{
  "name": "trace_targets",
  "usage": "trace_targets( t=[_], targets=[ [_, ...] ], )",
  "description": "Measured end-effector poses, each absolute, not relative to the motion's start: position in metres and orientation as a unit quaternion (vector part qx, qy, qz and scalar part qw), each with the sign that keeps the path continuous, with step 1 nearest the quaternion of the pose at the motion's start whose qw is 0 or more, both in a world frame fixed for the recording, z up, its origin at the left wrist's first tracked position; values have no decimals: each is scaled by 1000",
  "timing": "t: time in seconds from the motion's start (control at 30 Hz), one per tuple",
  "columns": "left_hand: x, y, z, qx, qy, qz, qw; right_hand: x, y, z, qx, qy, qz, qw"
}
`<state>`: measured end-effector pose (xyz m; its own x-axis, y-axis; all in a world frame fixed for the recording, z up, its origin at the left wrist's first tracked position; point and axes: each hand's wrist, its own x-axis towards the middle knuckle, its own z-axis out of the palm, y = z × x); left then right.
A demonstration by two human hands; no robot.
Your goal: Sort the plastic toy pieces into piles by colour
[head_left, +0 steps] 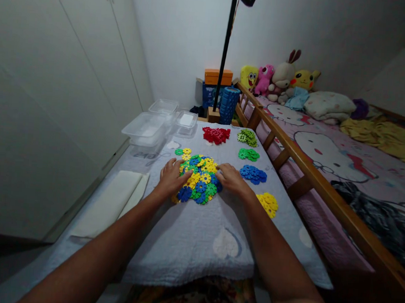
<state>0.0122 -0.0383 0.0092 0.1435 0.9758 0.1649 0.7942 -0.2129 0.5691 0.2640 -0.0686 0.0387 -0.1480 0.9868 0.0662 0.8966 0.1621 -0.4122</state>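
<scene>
A mixed heap of yellow, blue and green flower-shaped plastic discs (pixel 201 179) lies mid-table. At its left edge rests my left hand (pixel 173 177), fingers spread and touching the discs. My right hand (pixel 231 178) lies against the heap's right side, its fingers also apart. Neither hand grips a disc that I can make out. Sorted by colour around the heap are a red pile (pixel 216 135) at the back, and light green (pixel 247 137), green (pixel 248 155), blue (pixel 253 174) and yellow (pixel 268 204) piles down the right side.
Clear plastic containers (pixel 144 127) stand at the back left. A folded cream cloth (pixel 108 203) lies at the left on the grey tablecloth (pixel 183 242). Along the right runs a wooden bed rail (pixel 310 181), with plush toys beyond it. A black pole (pixel 225 52) rises behind the table.
</scene>
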Motion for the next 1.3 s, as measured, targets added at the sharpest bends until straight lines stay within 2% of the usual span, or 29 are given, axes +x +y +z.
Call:
trace_targets(
  t=[0.13,0.37,0.53,0.93,1.13,1.3],
  targets=[
    [14,-1,18,731,633,207,149,241,-55,10,-658,-708,114,229],
    [24,54,17,747,635,147,130,237,-55,-7,-635,-725,102,247],
    [33,73,14,793,569,149,157,240,-57,-6,-623,-729,119,258],
    [32,43,22,830,467,191,239,248,-53,-4,-602,-704,162,341],
    [30,20,20,826,456,253,215,251,-51,-8,-592,-686,170,387],
    [27,-4,23,828,460,255,195,251,-51,-6,-586,-667,173,427]
  ],
)
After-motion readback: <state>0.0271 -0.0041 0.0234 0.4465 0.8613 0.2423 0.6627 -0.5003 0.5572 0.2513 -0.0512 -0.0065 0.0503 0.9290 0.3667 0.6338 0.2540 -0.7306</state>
